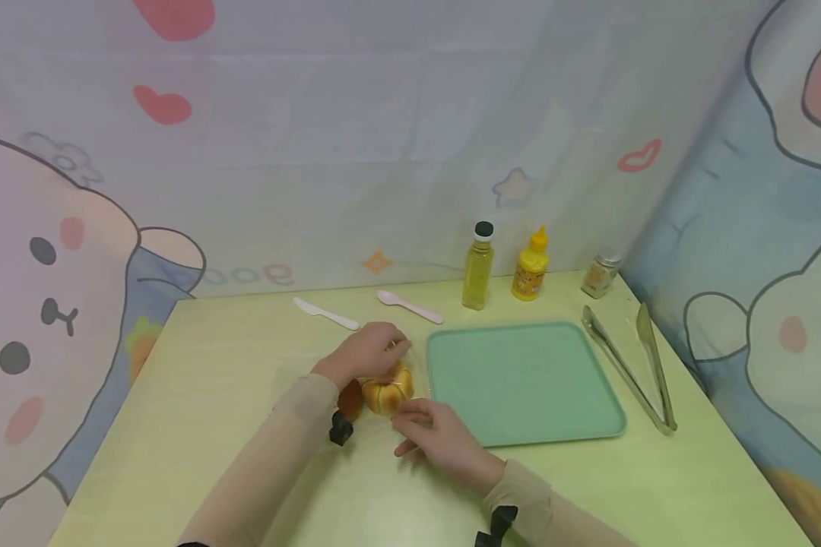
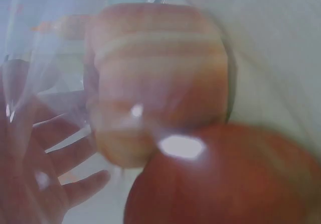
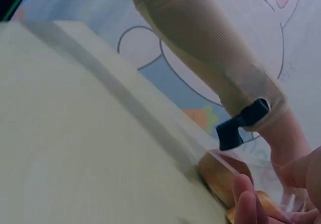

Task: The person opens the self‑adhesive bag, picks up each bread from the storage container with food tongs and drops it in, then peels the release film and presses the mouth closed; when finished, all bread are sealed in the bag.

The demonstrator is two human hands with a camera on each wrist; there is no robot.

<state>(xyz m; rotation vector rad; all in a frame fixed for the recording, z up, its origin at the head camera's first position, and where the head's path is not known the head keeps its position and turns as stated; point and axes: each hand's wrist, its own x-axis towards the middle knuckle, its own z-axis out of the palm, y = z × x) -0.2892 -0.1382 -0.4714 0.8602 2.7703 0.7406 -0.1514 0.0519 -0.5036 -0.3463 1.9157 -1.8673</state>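
A segmented golden bread roll (image 1: 387,392) and a darker reddish-brown round bun (image 1: 350,400) lie close together in a clear plastic bag (image 1: 419,372). In the left wrist view the brown bun (image 2: 220,184) overlaps the striped roll (image 2: 160,78) behind the film. Reaching over the rolls, my left hand (image 1: 369,350) pinches the bag's far side near its right end. My right hand (image 1: 445,439) has its fingers curled at the bag's near right edge and pinches the film there. In the right wrist view, fingers (image 3: 246,200) partly hide the bag.
Right of the bag lies a green tray (image 1: 527,384), with metal tongs (image 1: 632,372) beyond it. A white plastic knife (image 1: 326,314) and a pink spoon (image 1: 410,307) lie behind. An oil bottle (image 1: 478,266), a yellow squeeze bottle (image 1: 530,266) and a spice jar (image 1: 600,275) stand along the back.
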